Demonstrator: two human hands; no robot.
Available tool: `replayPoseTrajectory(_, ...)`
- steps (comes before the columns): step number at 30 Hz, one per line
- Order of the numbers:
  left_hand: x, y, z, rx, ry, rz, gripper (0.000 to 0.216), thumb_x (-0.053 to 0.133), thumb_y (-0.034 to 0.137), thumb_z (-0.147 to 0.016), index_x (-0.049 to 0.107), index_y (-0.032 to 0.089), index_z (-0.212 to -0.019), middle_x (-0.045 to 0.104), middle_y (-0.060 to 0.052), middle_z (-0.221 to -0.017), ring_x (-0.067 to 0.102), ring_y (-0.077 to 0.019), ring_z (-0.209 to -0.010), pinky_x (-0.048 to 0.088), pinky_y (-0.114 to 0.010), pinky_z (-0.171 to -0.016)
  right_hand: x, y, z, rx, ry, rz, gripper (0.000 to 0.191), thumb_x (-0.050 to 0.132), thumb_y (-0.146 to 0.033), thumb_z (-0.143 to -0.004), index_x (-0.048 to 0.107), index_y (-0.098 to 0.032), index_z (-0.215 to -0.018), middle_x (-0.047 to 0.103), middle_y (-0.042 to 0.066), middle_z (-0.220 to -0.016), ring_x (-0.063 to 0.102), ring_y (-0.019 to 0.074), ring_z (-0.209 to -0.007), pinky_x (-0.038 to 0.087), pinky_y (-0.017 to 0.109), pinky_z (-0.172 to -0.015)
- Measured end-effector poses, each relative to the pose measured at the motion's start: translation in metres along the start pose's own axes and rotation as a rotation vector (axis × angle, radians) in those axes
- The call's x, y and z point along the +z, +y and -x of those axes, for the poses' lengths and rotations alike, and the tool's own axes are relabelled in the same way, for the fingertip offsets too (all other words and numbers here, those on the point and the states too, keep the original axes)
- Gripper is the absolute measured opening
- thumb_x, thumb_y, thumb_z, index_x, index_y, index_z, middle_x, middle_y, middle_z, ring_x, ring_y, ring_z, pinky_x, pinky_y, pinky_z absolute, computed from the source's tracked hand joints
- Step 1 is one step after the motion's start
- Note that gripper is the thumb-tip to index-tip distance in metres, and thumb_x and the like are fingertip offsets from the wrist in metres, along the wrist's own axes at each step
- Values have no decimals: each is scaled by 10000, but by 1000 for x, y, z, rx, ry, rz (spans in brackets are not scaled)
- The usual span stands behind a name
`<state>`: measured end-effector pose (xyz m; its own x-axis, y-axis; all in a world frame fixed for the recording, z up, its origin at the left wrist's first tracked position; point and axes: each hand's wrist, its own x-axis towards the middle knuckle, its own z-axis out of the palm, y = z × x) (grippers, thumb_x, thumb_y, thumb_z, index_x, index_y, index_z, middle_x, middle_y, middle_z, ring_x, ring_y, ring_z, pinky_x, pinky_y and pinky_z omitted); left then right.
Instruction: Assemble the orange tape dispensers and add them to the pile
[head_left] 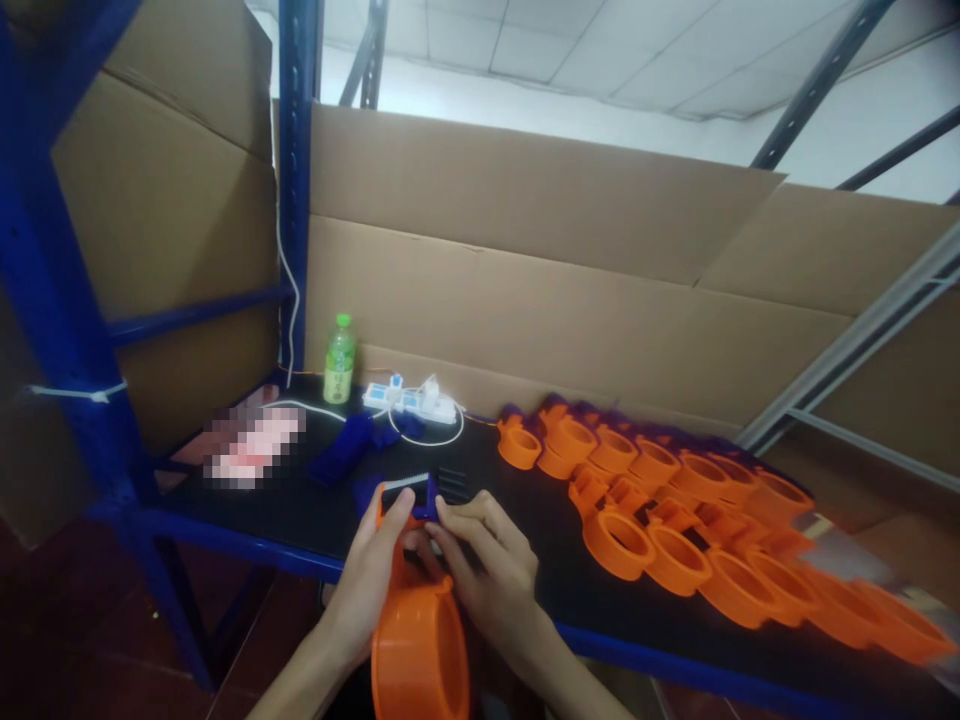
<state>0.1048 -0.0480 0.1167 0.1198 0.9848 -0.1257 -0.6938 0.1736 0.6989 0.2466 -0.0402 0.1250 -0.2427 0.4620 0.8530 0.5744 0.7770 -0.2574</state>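
My left hand [367,570] grips the upper end of an orange tape dispenser [416,650], its wide ring hanging down between my forearms. The left thumb presses on a black surface beside a pale toothed strip [405,481]. A dark blue piece [432,498] sits at the right end of this head. My right hand [487,555] pinches at that blue piece with thumb and fingers; some fingertips are hidden beneath the head. Just behind lie dark prongs [452,484] on the black tabletop [517,570].
Several orange dispensers [619,540] stand in rows at the right. A green-capped bottle [340,360], a white power strip [412,400] with cables and dark blue pieces [341,450] lie behind. Blue rack posts [296,200] and cardboard walls [525,270] enclose the table.
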Motion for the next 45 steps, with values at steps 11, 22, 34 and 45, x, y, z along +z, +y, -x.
replayPoseTrajectory(11, -17, 38, -12, 56, -42, -225, 406, 722, 474, -792, 702, 155, -1043, 738, -142, -1002, 708, -288, -900, 570, -306, -569, 6, 14, -51, -136, -244, 221, 175, 564, -210, -949, 717, -183, -1029, 667, 68, -836, 606, 145, -743, 486, 257, -619)
replayPoseTrajectory(22, -50, 66, -27, 123, 74, -159, 359, 701, 440, -799, 660, 152, -1009, 755, -113, -906, 720, -242, -712, 572, -291, -499, 42, 32, -84, 308, -637, 319, 317, 447, -364, -998, 728, -217, -1015, 733, 53, -982, 673, 172, -858, 507, 261, -742)
replayPoseTrajectory(34, -41, 65, -25, 103, 109, -125, 401, 770, 481, -735, 686, 130, -910, 773, -137, -914, 737, -256, -727, 578, -307, -586, 93, 34, -57, 396, -804, 526, 134, 651, -243, -824, 734, -144, -789, 738, 140, -881, 678, 260, -886, 475, 293, -736)
replayPoseTrajectory(45, -28, 57, -16, 214, 121, -121, 435, 734, 496, -765, 692, 125, -988, 757, -124, -932, 717, -242, -753, 557, -298, -607, 19, 4, -63, 439, -395, 430, 186, 566, -344, -903, 665, -212, -817, 715, 47, -892, 658, 206, -890, 467, 275, -715)
